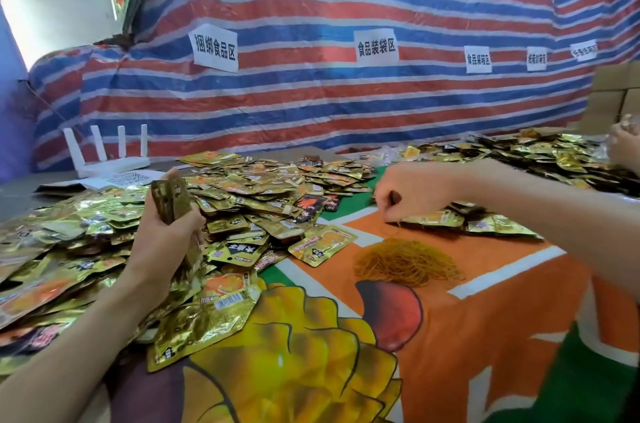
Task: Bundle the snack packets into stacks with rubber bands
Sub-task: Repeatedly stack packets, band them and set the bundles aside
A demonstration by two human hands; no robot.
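Note:
My left hand [166, 225] grips a small upright stack of gold snack packets [171, 197] above the big heap of loose gold packets [104, 249] on the left of the table. My right hand [412, 194] reaches down at the near edge of another group of packets [460, 220], fingers curled and pinching something thin there; I cannot tell what. A loose mound of yellow rubber bands [408, 261] lies on the orange cloth between my arms, just below my right hand.
The table carries a printed orange, green and yellow cloth [485, 318]. A white router [110, 152] with antennas stands at the back left. A striped tarp [346, 76] with paper signs forms the back wall. Another person's hand [623, 148] works at the far right by cardboard boxes [613, 96].

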